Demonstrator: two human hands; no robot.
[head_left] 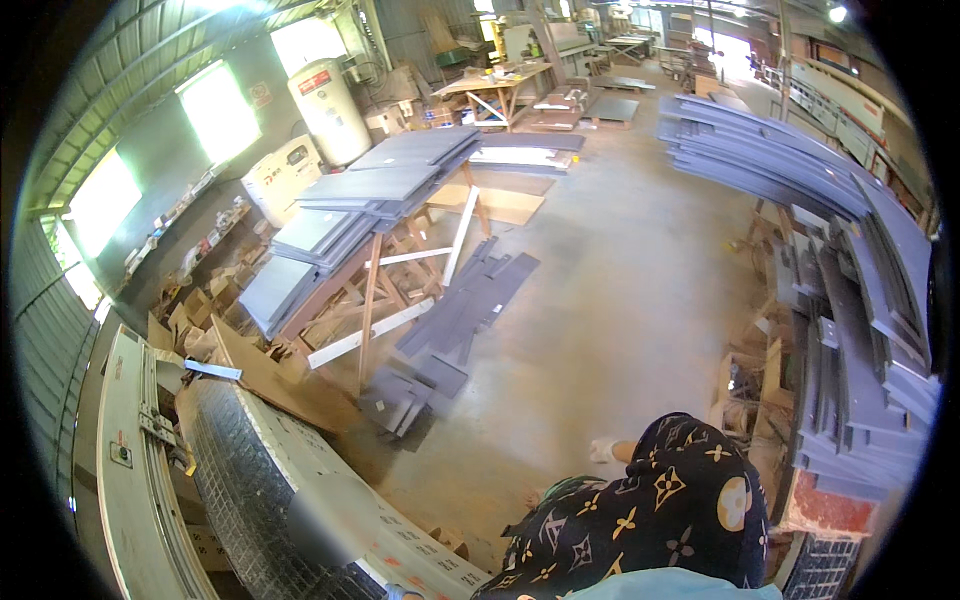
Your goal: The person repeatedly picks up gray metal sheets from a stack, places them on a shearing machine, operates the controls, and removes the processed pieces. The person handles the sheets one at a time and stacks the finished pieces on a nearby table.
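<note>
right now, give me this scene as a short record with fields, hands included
hands: neither clearly visible
clothing: black patterned trousers, light blue top
left: grey panels stacked on a wooden trestle
floor: dark panels beside the trestle
right: bluish-grey panel stacks
background left: cream tank
</note>
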